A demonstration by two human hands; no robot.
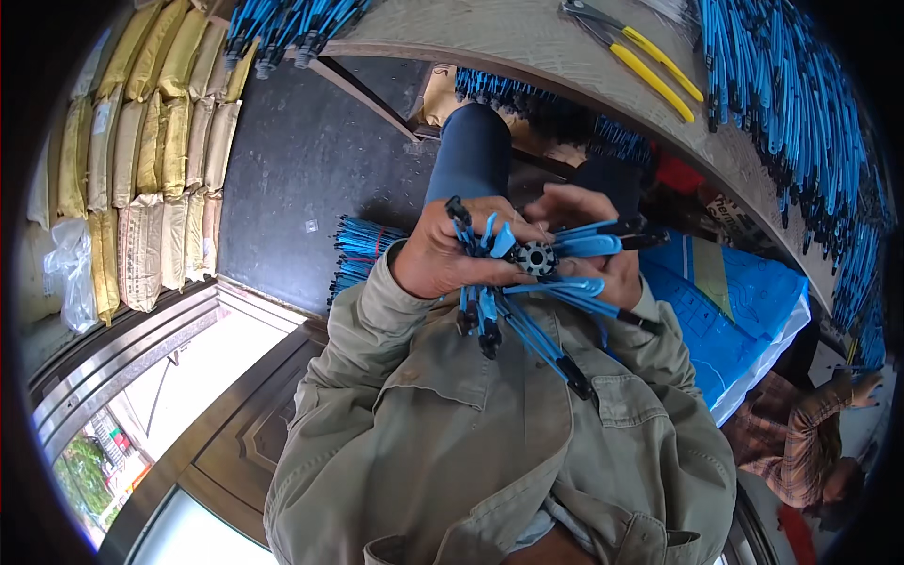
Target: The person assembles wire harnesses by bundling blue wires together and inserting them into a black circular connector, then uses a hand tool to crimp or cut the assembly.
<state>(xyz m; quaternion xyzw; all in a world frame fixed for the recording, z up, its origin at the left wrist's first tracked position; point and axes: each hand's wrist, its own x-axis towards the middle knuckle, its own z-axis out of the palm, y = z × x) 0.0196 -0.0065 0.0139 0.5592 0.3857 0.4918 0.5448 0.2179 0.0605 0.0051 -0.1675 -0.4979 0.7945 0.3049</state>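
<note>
In front of my chest is a round black notched hub [536, 258] with blue, rib-like strips [543, 348] fanning out from it, most tipped with black ends. My left hand [450, 247] is closed around the hub's left side, its thumb and fingers pressed against it, with several strips poking out between and below them. On the right side, my right hand [589, 247] is curled about the hub and the strips there. Its palm and some fingers are partly hidden behind the strips.
A bench [527, 47] carries yellow-handled pliers [650, 71] and heaps of blue strips [782, 104]. A tied strip bundle [363, 252] lies on the floor at my left, a blue sack [716, 311] at my right. Sacks [141, 151] are stacked far left; another person [800, 433] sits at right.
</note>
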